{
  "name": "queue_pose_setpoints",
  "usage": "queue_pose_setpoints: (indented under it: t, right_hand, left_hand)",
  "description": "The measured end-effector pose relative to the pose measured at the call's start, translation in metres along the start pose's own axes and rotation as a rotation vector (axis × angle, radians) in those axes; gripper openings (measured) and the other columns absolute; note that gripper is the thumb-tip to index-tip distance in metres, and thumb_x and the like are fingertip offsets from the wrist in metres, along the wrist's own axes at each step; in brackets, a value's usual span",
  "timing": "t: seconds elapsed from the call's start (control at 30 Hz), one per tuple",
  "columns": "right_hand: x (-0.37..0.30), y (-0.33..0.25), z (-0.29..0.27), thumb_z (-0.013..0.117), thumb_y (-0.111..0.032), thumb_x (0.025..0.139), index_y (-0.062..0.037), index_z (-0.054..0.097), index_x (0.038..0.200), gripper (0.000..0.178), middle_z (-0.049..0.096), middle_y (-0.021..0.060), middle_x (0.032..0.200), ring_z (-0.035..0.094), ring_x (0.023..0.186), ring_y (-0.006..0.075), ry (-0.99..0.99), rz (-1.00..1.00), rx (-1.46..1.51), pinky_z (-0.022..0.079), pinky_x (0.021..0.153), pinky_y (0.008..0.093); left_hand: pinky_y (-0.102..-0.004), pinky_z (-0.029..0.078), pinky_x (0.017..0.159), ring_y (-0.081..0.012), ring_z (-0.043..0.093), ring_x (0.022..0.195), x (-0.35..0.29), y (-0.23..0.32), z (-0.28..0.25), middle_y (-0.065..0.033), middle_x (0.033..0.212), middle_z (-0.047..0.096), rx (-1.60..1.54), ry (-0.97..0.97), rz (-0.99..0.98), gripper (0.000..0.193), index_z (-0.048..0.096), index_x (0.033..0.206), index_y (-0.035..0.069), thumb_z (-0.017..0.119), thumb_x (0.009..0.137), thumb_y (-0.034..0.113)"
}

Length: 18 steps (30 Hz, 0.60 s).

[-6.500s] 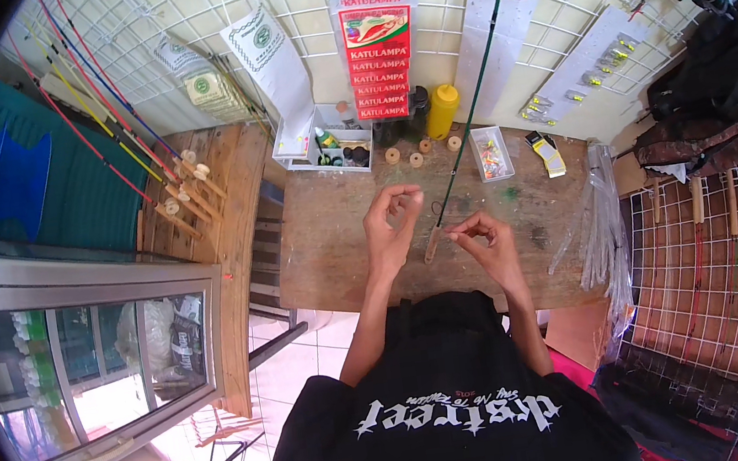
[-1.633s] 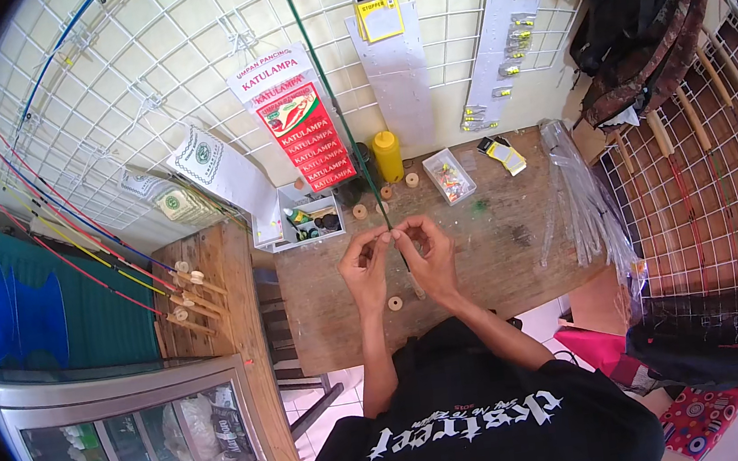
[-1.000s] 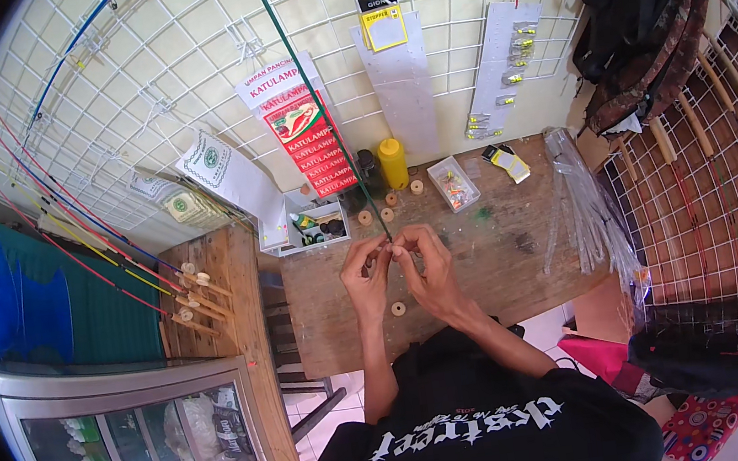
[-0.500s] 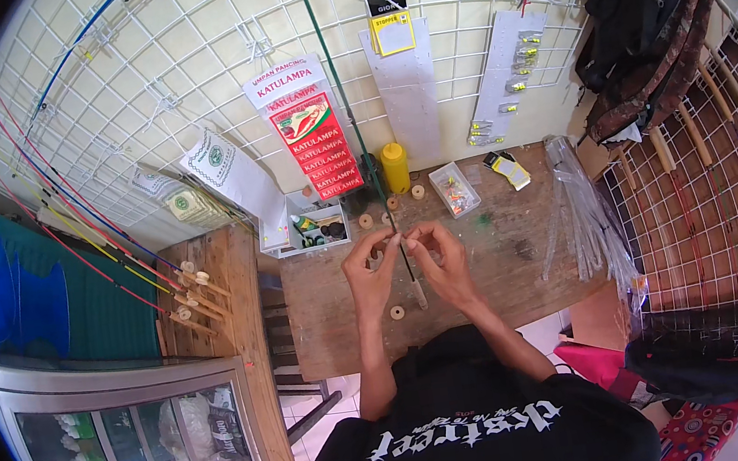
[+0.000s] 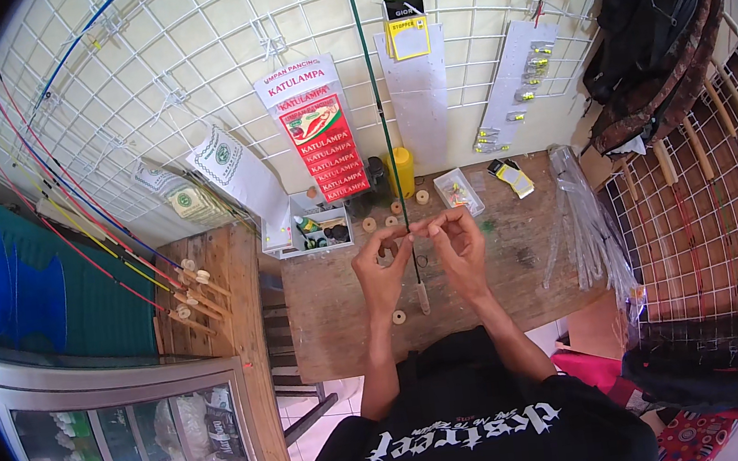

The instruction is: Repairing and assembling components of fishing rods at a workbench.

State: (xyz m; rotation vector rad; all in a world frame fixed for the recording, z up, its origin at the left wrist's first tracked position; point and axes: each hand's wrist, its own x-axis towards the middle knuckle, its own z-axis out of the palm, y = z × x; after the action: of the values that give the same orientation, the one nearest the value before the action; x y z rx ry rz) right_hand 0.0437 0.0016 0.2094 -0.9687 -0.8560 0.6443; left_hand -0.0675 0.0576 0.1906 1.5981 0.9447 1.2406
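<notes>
A slim dark green fishing rod stands nearly upright across the view, its thin part passing in front of the mesh wall. Its lower end, with a pale grip, is over the wooden table. My left hand pinches the rod between thumb and fingertips just above this end. Close by on the right, my right hand has thumb and forefinger pressed together, its fingertips meeting the left ones at the rod. What the right fingertips hold is too small to make out. A thin dark loop shows below the fingers.
On the wooden table lie several cork rings. A yellow bottle, a white box of small parts, a grey tray and clear plastic tubes sit around. White wire mesh backs the table.
The rod and both my hands have shifted slightly right. The rod's upper part has moved right across the wall, and my right fingers now pinch more closely against the left fingertips.
</notes>
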Motion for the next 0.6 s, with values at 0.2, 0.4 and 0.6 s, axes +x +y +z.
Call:
queue_pose_setpoints:
  t: [0.2,0.4,0.6]
  right_hand:
    - [0.011,-0.001,-0.002,0.062,-0.002,0.089,0.002,0.058,0.1,0.012,0.065,0.0066,0.095,0.062,0.088,0.0119,-0.018,0.072,-0.025,0.049,0.077,0.0244]
    - [0.029,-0.027,0.008,0.065,0.001,0.086,0.0042,0.063,0.107,0.021,0.067,0.0089,0.095,0.064,0.092,0.0138,-0.032,0.094,-0.008,0.051,0.08,0.0232]
    - [0.052,-0.047,0.017,0.068,0.001,0.082,0.0049,0.066,0.098,0.016,0.069,0.0094,0.09,0.063,0.089,0.0133,-0.014,0.003,-0.06,0.05,0.079,0.024]
  left_hand:
    - [-0.0207,0.033,0.055,-0.0021,0.048,0.066,0.001,0.005,-0.001,0.0036,0.08,0.064,0.026,-0.045,-0.008,0.019,0.069,0.097,0.004,0.074,0.078,0.007]
    - [-0.0249,0.038,0.058,-0.0083,0.051,0.063,0.006,0.01,-0.004,-0.0033,0.081,0.066,0.032,-0.094,-0.033,0.017,0.068,0.092,0.001,0.075,0.078,0.008]
    - [-0.0251,0.038,0.059,-0.0088,0.051,0.063,0.008,0.015,-0.002,-0.0033,0.081,0.066,-0.017,-0.096,-0.011,0.016,0.068,0.091,0.001,0.074,0.078,0.009]
